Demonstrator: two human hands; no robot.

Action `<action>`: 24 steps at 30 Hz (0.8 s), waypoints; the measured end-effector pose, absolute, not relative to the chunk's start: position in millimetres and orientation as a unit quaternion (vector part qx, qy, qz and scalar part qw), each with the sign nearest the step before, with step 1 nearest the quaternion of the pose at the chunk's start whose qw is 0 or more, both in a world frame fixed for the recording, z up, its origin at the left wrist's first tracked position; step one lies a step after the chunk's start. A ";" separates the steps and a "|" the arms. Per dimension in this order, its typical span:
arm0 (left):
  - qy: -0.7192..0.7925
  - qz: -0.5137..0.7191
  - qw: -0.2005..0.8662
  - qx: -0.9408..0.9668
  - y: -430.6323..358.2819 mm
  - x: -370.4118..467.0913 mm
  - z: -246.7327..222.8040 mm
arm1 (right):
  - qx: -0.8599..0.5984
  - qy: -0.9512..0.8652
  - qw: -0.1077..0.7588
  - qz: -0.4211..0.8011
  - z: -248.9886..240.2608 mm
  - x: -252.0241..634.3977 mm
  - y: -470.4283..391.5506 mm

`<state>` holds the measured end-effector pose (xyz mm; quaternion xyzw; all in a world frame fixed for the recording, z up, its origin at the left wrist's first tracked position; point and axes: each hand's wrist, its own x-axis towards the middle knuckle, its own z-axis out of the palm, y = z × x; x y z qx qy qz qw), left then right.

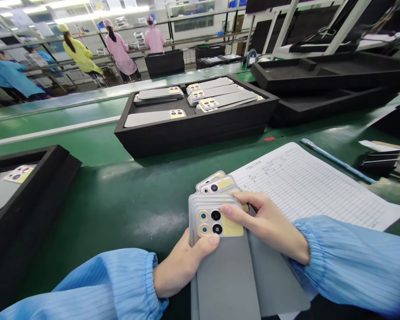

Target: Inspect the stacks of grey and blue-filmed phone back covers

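Note:
A fanned stack of grey phone back covers [225, 271] is held between my two hands. Each visible cover has a camera area with round lens rings and a yellow film at its upper end. My left hand [185, 262] grips the stack from the left, its thumb lying just below the lens rings of the top cover. From the right, my right hand [266, 220] pinches the upper right edges, thumb and forefinger on the covers near the yellow film. Several covers fan out behind the top one. The fingers beneath the stack are hidden.
Ahead stands a black tray [196, 133] with stacks of similar covers. Another black tray [53, 178] is at the left, and stacked black trays [320, 98] sit at the back right. A printed form [306, 182] and a blue pen [336, 160] lie on the green table. Several people work beyond.

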<state>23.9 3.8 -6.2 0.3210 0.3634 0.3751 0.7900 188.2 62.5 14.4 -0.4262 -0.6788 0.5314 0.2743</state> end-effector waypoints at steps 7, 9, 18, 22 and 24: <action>0.406 0.372 0.728 0.409 4.9 25.9 1.0 | -0.448 -0.681 0.269 0.512 14.8 186.9 61.2; 0.417 0.368 0.705 0.440 5.6 26.7 3.4 | -0.454 -0.683 0.262 0.509 13.6 187.0 60.8; 0.416 0.365 0.723 0.414 4.6 25.8 -0.7 | -0.461 -0.715 0.240 0.467 15.3 188.1 60.5; 0.404 0.377 0.738 0.387 4.0 24.9 -4.4 | -0.451 -0.718 0.250 0.468 16.2 187.5 61.9; 0.398 0.379 0.749 0.370 3.6 24.6 -6.0 | -0.447 -0.715 0.258 0.471 16.2 187.0 62.3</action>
